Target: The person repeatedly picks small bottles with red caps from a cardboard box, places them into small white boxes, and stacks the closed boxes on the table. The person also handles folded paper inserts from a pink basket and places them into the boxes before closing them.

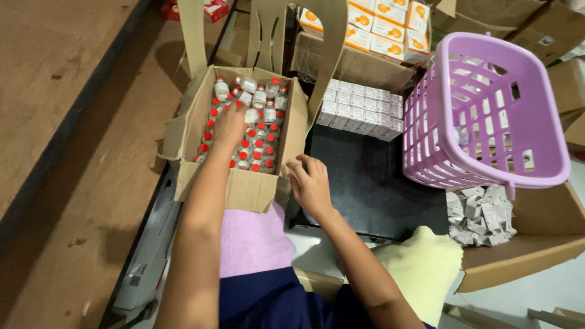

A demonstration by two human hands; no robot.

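The left hand [230, 125] is reaching down into the cardboard box [244, 189], fingers curling over the upright red-capped vials [256, 143]; whether it is gripping one is unclear. The right hand [311, 183] is resting empty, loosely curled, against the box's near right wall.

An open brown carton [247, 183] of small red-capped bottles [259, 146] with white labels sits at centre left, a block of small white boxes [362, 109] lies to its right, orange-and-white boxes [384, 27] fill a carton behind, and folded white leaflets [481, 213] fill a carton at lower right.
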